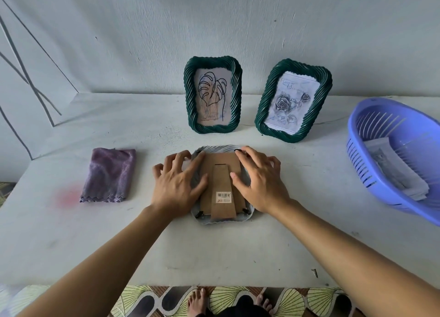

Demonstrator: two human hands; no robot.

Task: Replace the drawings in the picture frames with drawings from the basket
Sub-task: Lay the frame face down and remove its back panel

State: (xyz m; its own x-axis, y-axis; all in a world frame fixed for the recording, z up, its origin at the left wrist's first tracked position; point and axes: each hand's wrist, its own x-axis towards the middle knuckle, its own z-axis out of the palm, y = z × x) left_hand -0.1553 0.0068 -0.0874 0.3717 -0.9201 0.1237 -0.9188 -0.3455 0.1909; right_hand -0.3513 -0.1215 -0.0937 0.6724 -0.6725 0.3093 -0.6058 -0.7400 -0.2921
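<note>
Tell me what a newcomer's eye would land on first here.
First, the two hands at centre: the left hand and right hand rest with spread fingers on the cardboard back of a face-down frame. Behind it two dark green twisted frames stand upright, the leaf frame on the left and the rose frame on the right. A blue basket holding papers sits at the far right, and a purple cloth lies at the left.
</note>
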